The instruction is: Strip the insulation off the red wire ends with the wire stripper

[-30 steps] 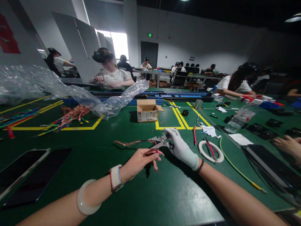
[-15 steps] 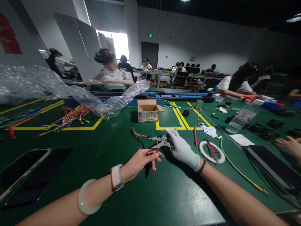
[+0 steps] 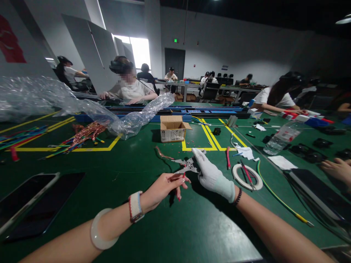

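Note:
My right hand [image 3: 210, 173], in a white glove, is closed round a pair of metal wire strippers [image 3: 189, 165]. The tool's jaws point left and stand apart. Just in front of them, my bare left hand [image 3: 170, 183] pinches a short red wire [image 3: 184, 175], whose upper end lies at the lower jaw. Whether the jaw touches the wire I cannot tell. Most of the wire is hidden by my fingers. Beyond the jaw tips, a twisted strand of bare copper [image 3: 162, 153] lies on the green table [image 3: 142, 160].
Behind my hands stands an open cardboard box [image 3: 172, 134]. To the right lie a white tape roll [image 3: 234, 176], a yellow-green cable [image 3: 279, 199] and a plastic bottle [image 3: 281, 138]. Copper wire scraps [image 3: 89, 133], plastic wrap [image 3: 137, 118] and two phones [image 3: 46, 204] are on the left. Co-workers sit around.
The strippers' jaws look slightly wider apart. My gloved right hand has shifted a little to the right, while my left hand has barely moved with the red wire.

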{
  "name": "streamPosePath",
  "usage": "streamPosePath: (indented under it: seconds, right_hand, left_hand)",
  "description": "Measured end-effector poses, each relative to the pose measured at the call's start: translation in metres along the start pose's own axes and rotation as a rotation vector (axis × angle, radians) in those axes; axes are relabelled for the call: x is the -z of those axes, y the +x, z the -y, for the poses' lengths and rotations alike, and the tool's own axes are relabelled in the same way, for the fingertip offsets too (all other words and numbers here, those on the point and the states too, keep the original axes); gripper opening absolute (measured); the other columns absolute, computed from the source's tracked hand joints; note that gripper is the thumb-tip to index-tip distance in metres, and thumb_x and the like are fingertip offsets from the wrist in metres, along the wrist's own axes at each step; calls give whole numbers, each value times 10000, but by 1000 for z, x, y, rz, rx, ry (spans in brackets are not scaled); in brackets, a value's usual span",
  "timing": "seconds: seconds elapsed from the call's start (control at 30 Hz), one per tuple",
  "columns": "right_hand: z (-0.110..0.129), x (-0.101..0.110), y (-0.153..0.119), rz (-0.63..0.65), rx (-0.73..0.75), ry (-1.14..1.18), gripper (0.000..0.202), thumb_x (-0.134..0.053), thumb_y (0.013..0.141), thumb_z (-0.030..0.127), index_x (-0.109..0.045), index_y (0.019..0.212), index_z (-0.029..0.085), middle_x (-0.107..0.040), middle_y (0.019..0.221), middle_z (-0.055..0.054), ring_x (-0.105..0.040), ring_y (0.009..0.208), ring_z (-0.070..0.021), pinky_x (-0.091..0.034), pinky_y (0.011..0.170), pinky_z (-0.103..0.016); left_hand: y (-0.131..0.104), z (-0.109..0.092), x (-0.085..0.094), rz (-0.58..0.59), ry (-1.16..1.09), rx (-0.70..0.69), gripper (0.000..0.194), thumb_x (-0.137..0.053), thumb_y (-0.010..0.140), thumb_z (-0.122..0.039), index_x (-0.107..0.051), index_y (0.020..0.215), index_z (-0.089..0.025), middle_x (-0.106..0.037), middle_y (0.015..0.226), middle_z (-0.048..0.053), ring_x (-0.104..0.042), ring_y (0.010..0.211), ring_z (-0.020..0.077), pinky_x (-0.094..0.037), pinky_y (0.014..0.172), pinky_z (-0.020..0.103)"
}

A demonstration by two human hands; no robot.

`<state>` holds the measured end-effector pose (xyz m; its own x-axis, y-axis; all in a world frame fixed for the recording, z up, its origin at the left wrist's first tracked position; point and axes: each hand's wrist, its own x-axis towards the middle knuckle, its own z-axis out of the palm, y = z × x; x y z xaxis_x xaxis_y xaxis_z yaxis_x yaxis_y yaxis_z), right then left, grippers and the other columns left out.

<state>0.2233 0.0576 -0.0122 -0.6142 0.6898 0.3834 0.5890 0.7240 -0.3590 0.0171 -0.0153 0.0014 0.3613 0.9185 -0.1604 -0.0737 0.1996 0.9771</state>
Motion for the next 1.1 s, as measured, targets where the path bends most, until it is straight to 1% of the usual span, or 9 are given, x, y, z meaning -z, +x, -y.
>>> streamPosePath:
  seconds: [0.1,0.17,0.27,0.37,0.5,0.67,0.73,0.93,1.1]
  right_hand:
    - [3,3,-1,61,2,38,961,-411,672,-39,-6,1512,194,-81,1571,-138,-126,1432,-279,-285,1121,-488]
    - [6,6,-1,99,-19,59,959,-422,689,-33,-8,1512,228,-34,1577,-124,-147,1426,-298,-307,1105,-495]
    - [10,9,-1,140,-20,72,940,-435,705,-27,-29,1513,228,-21,1575,-139,-184,1416,-309,-339,1085,-485]
    - [9,8,0,142,38,54,945,-468,697,-11,-29,1511,180,-45,1563,-180,-154,1421,-321,-315,1094,-496]
    - [7,4,-1,104,98,11,931,-488,703,16,-36,1506,151,-162,1530,-212,-188,1411,-323,-303,1097,-505]
    - [10,0,0,53,84,-79,830,-489,716,46,-172,1478,135,-389,1409,-214,-450,1252,-299,-403,1022,-463]
    - [12,0,0,38,66,-147,768,-485,718,50,-254,1447,124,-447,1356,-204,-493,1189,-290,-428,987,-448]
    - [13,4,3,48,48,-364,619,-485,747,78,-402,1360,93,-498,1282,-182,-521,1063,-279,-434,914,-414]
    - [13,10,6,80,48,-509,503,-468,812,114,-464,1315,121,-537,1212,-167,-529,956,-266,-402,836,-394]
  left_hand:
    - [0,0,-1,-28,7,18,284,-647,812,-374,-679,931,-118,-653,831,33,-523,492,76,-461,526,245]
    - [0,0,-1,-38,5,26,287,-650,810,-372,-680,941,-119,-648,819,28,-510,487,70,-447,512,237]
    - [0,1,0,-35,-4,23,293,-643,817,-370,-681,963,-119,-642,820,25,-498,487,66,-437,506,232]
    - [1,2,0,-37,-6,16,309,-642,816,-376,-677,982,-118,-637,818,23,-491,487,66,-435,504,233]
    - [0,1,0,-36,14,18,335,-643,812,-401,-679,979,-112,-629,807,22,-489,492,70,-429,502,235]
    - [-2,-2,-3,-71,27,7,336,-647,812,-403,-678,980,-114,-624,797,20,-454,476,61,-400,481,226]
    - [-2,-2,-3,-74,30,8,336,-649,809,-412,-682,957,-112,-626,795,24,-436,469,56,-379,471,222]
    - [-2,-3,-2,-78,64,34,342,-639,807,-425,-683,933,-110,-609,755,7,-363,444,39,-279,431,202]
    - [-2,-4,-2,-55,105,62,337,-622,812,-431,-681,885,-108,-597,755,5,-340,456,40,-243,433,199]
